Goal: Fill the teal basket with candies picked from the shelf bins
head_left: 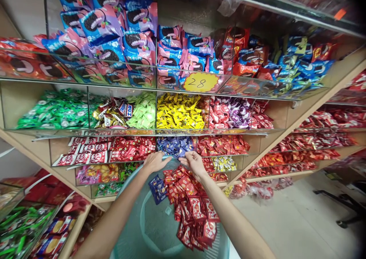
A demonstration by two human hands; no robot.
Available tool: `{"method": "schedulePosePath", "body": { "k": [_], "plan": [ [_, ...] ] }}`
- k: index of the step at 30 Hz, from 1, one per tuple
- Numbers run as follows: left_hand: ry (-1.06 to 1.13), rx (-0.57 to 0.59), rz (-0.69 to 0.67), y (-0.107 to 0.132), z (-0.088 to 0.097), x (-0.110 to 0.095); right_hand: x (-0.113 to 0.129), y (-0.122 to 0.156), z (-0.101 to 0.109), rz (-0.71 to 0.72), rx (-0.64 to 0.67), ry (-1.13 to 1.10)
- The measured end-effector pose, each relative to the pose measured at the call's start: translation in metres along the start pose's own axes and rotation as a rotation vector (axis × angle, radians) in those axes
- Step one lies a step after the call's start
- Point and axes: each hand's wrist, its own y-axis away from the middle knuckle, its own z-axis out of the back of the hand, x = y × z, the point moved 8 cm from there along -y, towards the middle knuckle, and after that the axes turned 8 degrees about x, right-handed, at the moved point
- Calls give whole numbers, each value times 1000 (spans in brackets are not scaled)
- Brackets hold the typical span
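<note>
My right hand (pixel 193 163) is closed in a pinch on a small blue candy packet (pixel 181 153) at the front of a shelf bin. Blue candy packets (pixel 175 144) fill that bin. To its left, my left hand (pixel 154 162) lies at the basket's rim and the shelf edge, with thumb and fingers apart; its fingertips are partly hidden. Below both hands stands a pale green plastic basket (pixel 130 213), close against the shelves. Red candy packets (pixel 196 209) are heaped on its right side. A few blue packets (pixel 158 189) lie beside them.
Glass-fronted shelves hold yellow candies (pixel 180 112), green packets (pixel 58 108) and cookie packs (pixel 100 24). A yellow price tag (pixel 201 82) hangs above. More red packets (pixel 311 137) line the shelves at right. A black chair base (pixel 343 209) stands on the floor.
</note>
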Motion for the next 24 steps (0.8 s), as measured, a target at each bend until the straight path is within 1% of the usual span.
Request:
{"method": "schedulePosePath", "body": {
  "k": [3, 10, 15, 17, 21, 24],
  "plan": [
    [-20, 4, -25, -2, -2, 0, -9, -9, -3, -5, 17, 60],
    [-52, -5, -77, -6, -7, 4, -15, -20, -14, -1, 73, 167],
    [-57, 12, -128, -7, -9, 4, -20, -27, -28, 20, 221, 276],
    [-60, 16, -155, -7, -9, 3, -20, -31, -34, 46, 269, 334],
    [-71, 14, -195, -8, -9, 2, -12, -41, -44, 114, 327, 444],
    [-60, 14, -206, -8, -9, 3, -8, -46, -49, 126, 364, 512]
  ]
}}
